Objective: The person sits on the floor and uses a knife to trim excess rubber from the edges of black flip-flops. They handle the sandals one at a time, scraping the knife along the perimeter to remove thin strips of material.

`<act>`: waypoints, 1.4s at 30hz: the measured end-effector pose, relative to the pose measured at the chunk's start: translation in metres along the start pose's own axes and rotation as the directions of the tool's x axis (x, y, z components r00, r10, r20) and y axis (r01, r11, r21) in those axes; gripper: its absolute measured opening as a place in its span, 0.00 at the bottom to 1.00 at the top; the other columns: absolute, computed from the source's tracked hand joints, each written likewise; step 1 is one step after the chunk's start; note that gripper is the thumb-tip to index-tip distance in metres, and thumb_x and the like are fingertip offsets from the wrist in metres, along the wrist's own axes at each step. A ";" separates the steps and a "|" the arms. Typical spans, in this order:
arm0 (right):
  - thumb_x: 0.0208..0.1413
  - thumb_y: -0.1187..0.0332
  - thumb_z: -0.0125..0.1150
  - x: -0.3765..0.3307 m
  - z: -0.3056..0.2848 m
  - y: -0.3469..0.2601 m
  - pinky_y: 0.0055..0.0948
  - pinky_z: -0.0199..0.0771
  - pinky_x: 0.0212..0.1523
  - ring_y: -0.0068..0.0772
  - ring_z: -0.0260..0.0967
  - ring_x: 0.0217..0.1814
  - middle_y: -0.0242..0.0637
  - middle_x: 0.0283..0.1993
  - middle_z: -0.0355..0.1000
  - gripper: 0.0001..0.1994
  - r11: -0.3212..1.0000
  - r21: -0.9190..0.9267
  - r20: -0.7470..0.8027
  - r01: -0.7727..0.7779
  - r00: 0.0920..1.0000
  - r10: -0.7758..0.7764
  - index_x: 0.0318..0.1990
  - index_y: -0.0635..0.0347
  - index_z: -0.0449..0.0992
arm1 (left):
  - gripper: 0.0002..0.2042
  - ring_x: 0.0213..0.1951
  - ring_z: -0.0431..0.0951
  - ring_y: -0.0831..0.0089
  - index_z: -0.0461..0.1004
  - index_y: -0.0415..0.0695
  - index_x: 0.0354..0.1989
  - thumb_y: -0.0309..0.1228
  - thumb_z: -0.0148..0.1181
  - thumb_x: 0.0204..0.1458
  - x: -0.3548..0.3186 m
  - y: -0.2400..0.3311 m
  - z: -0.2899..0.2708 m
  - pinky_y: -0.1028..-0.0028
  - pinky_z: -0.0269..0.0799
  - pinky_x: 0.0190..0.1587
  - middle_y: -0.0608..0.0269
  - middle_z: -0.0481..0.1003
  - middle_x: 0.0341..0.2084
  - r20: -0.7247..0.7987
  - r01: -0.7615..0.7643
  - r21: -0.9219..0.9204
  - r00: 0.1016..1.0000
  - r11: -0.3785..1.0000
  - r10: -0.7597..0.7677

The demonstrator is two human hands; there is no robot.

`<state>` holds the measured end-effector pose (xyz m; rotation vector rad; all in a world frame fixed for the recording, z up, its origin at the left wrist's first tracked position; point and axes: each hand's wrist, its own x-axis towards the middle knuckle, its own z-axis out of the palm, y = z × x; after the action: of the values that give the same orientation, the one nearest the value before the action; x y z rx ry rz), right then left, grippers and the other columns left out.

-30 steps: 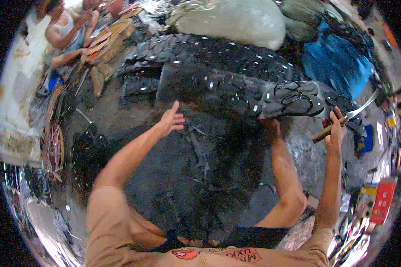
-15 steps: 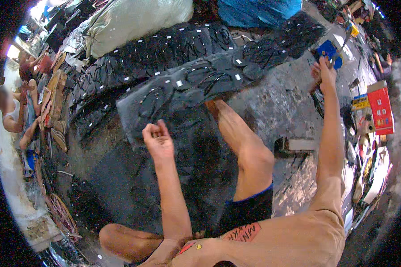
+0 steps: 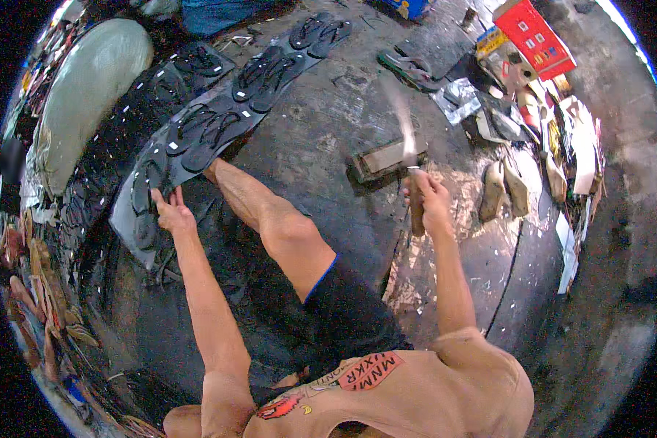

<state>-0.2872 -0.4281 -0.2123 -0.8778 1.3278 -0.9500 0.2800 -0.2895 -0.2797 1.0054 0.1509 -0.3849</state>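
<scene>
My right hand [image 3: 432, 201] is closed around the brown handle of a knife [image 3: 417, 208]. Its long blade points away from me and is smeared by motion. The blade passes close by a pale rectangular block [image 3: 390, 158] in a dark holder on the floor. At the near end of a long row of black flip-flops [image 3: 197, 131] on a sheet [image 3: 128, 212], my left hand [image 3: 174, 213] has its fingers apart. Its fingertips touch or hover just over the nearest flip-flop; I cannot tell which. Small white tags dot the flip-flops.
A second row of black flip-flops [image 3: 153, 98] lies beyond, beside a large pale sack [image 3: 95, 102]. Foot-shaped forms [image 3: 517, 191] and scraps litter the right side, below a red box [image 3: 536, 40]. My bent leg [image 3: 270, 215] stands between my hands.
The view has swung, so the floor things sit further left. My right hand has come back from the far right, near a blue packet, with the knife. My left hand has moved to the flip-flops.
</scene>
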 end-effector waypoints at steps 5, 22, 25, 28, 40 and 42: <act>0.65 0.61 0.66 0.022 0.003 0.034 0.26 0.76 0.26 0.26 0.77 0.29 0.38 0.36 0.81 0.15 0.951 -0.308 -0.065 0.000 0.998 -0.021 0.48 0.64 0.82 | 0.30 0.58 0.74 0.52 0.63 0.25 0.63 0.38 0.64 0.63 -0.116 0.025 0.042 0.62 0.82 0.58 0.47 0.69 0.61 -0.064 -0.065 0.087 0.995 0.994 0.070; 0.59 0.55 0.71 -0.030 -0.117 0.051 0.40 0.76 0.40 0.34 0.80 0.36 0.41 0.34 0.83 0.20 0.695 -0.714 -0.297 0.087 0.861 -0.412 0.46 0.65 0.86 | 0.22 0.57 0.73 0.58 0.68 0.36 0.61 0.39 0.56 0.67 -0.215 0.049 -0.002 0.55 0.81 0.57 0.51 0.72 0.55 -0.010 -0.011 0.124 1.000 0.992 0.013; 0.60 0.57 0.69 0.003 -0.074 0.022 0.44 0.76 0.53 0.49 0.77 0.52 0.52 0.55 0.77 0.22 0.399 -0.916 -0.177 0.038 0.855 -0.488 0.61 0.52 0.79 | 0.21 0.56 0.73 0.57 0.68 0.36 0.60 0.39 0.56 0.67 -0.215 0.047 -0.006 0.56 0.82 0.57 0.51 0.72 0.55 -0.030 0.022 0.003 0.999 1.000 -0.022; 0.61 0.60 0.66 0.049 -0.048 0.005 0.50 0.72 0.59 0.58 0.70 0.61 0.57 0.67 0.67 0.28 0.261 -0.946 0.019 0.192 0.837 -0.547 0.70 0.44 0.71 | 0.22 0.55 0.74 0.56 0.67 0.34 0.59 0.39 0.57 0.67 -0.226 0.042 0.005 0.54 0.84 0.55 0.50 0.71 0.53 -0.004 0.065 -0.052 0.998 0.997 -0.066; 0.67 0.70 0.58 -0.144 0.078 -0.064 0.27 0.72 0.36 0.27 0.70 0.35 0.35 0.38 0.72 0.19 0.674 -0.597 0.248 0.434 0.899 -0.360 0.64 0.62 0.73 | 0.26 0.28 0.71 0.78 0.75 0.43 0.54 0.54 0.63 0.61 -0.212 0.077 -0.010 0.76 0.66 0.25 0.65 0.75 0.34 -0.230 0.251 0.291 0.955 0.923 -0.187; 0.70 0.68 0.55 -0.171 0.125 -0.075 0.22 0.67 0.28 0.18 0.66 0.28 0.28 0.31 0.69 0.14 0.903 -0.324 0.344 0.282 0.924 -0.165 0.59 0.61 0.75 | 0.23 0.23 0.68 0.80 0.75 0.45 0.50 0.52 0.65 0.61 -0.206 0.072 -0.018 0.77 0.61 0.21 0.67 0.75 0.33 -0.190 0.274 0.293 0.956 0.916 -0.225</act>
<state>-0.1683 -0.2997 -0.0712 -1.4387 1.1620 -0.7061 0.1187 -0.1896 -0.1711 1.3406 0.3679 -0.5792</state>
